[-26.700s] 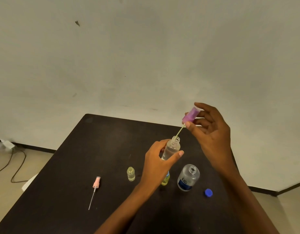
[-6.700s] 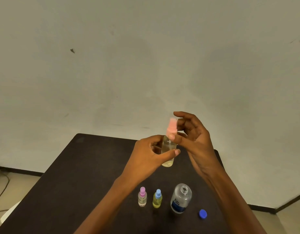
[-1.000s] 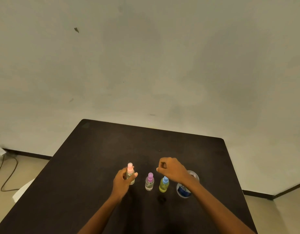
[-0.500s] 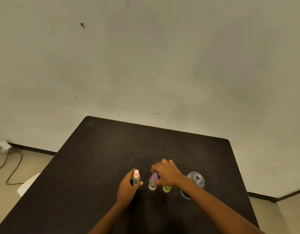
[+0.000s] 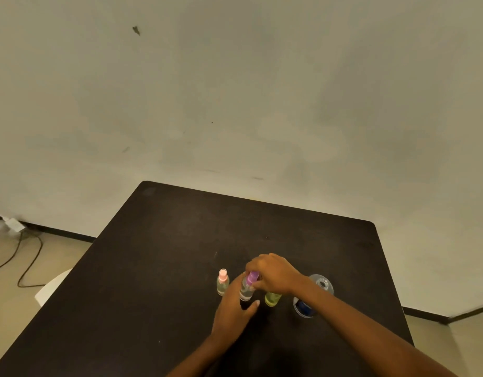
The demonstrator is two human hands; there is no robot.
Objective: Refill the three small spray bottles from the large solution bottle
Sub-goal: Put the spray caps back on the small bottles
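Three small spray bottles stand in a row on the dark table [image 5: 158,268]. The pink-capped bottle [image 5: 223,282] stands free at the left. My left hand [image 5: 233,311] wraps the body of the middle, purple-capped bottle [image 5: 248,286], and my right hand [image 5: 273,273] pinches its purple cap from above. The yellow bottle [image 5: 272,299] stands just right of it, its top hidden under my right hand. The large clear solution bottle [image 5: 312,296] with a blue label stands uncapped at the far right, partly behind my right forearm.
A pale wall rises behind the table. On the floor at the left lie a black cable [image 5: 28,257] and a white plug block [image 5: 13,225]. A white object [image 5: 51,288] shows beside the table's left edge.
My left hand has let go of the pink-capped bottle and moved right onto the purple-capped one. My right hand has closed on that bottle's cap.
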